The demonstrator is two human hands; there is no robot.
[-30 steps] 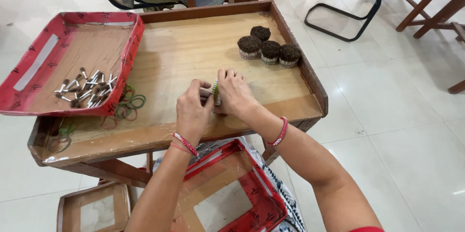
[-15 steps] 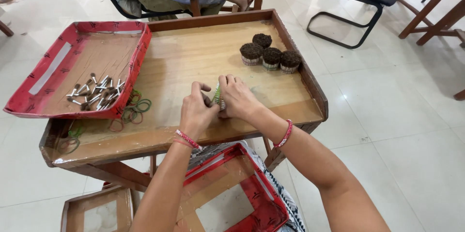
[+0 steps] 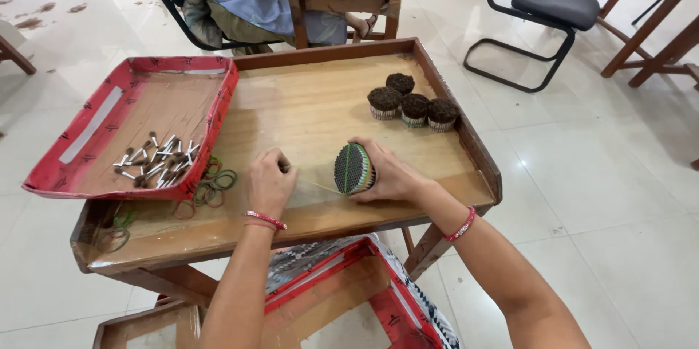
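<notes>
Right hand (image 3: 389, 174): curled around a round bundle of sticks (image 3: 353, 168), fingers wrapped over its far side, holding it on its side on the counter (image 3: 306, 112) near the front edge.
Bundle of sticks: short cylinder of tightly packed thin sticks, dark tips forming a dotted face turned toward the left hand; a green band runs across that face (band material hard to tell).
Left hand (image 3: 269, 183): just left of the bundle, not touching it; fingers pinched narrow at the tips, gripping something too thin to make out (a faint line seems to run from them toward the bundle).
Counter: low wooden tray-top with a raised rim, smooth pale wood, worn at the front.
Finished bundles (image 3: 412, 103): four similar round bundles standing upright, dark bumpy tops, clustered at the far right, well apart from the hands.
Red tray (image 3: 218, 119): shallow cardboard tray, red patterned rim and plain brown floor, tilted over the counter's left edge.
Loose sticks (image 3: 154, 162): small pile of pale sticks with dark tips in the tray's near corner.
Rubber bands (image 3: 216, 179): thin green and reddish loops lying flat beside the tray, left of the left hand.
</notes>
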